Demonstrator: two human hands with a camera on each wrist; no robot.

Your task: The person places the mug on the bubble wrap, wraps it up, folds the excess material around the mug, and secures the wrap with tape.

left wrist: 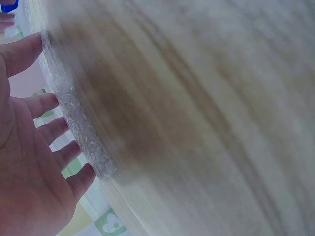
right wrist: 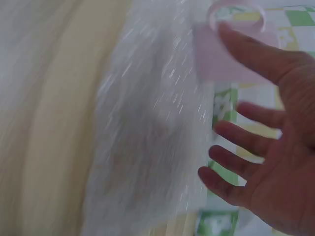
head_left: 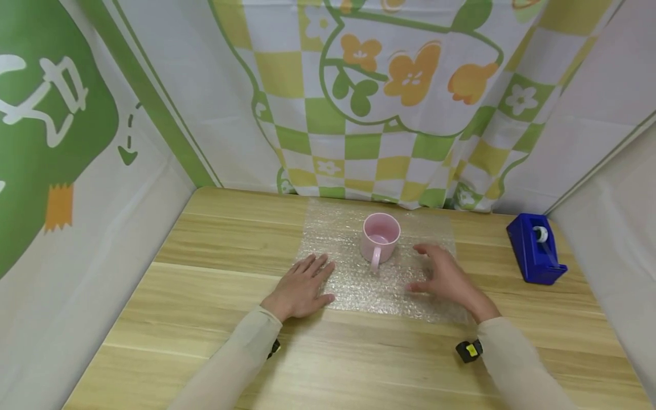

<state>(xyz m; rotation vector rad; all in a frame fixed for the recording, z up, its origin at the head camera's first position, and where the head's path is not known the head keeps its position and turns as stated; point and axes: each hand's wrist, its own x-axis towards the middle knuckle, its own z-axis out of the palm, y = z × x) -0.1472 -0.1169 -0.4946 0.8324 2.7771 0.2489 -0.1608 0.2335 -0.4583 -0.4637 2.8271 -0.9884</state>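
A pink mug stands upright on a flat sheet of clear bubble wrap, its handle turned toward the person. The left hand lies spread over the sheet's left edge, palm down, fingertips right at the wrap in the left wrist view. To the right of the mug is the right hand, thumb and fingers apart and nothing between them. In the right wrist view the mug shows behind that hand's thumb, with the bubble wrap below the fingers.
A blue tape dispenser with a roll of clear tape stands at the right rear of the wooden table. Patterned cloth hangs along the back edge, and pale cloth walls rise on both sides.
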